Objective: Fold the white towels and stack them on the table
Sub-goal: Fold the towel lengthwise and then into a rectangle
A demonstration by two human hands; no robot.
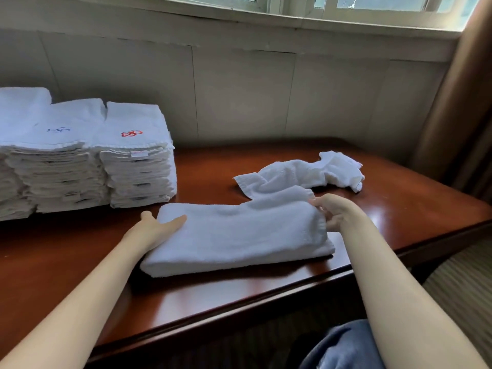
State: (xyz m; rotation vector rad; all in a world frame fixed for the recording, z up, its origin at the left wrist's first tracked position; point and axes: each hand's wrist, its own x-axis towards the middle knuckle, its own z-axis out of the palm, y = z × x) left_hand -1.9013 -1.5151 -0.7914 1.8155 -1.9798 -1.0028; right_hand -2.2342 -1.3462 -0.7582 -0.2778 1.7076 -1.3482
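Observation:
A white towel, folded into a long strip, lies across the middle of the dark wooden table. My left hand holds its left end, thumb on top and fingers tucked under the cloth. My right hand pinches the right end, fingers curled round the edge. A crumpled white towel lies behind it, touching the strip's far side. Tall stacks of folded white towels stand at the left, one with a red mark, one with a blue mark.
A grey panelled wall under a window runs along the table's far edge. A brown curtain hangs at the right. The table's front edge runs diagonally near my lap; blue trousers and striped carpet show below.

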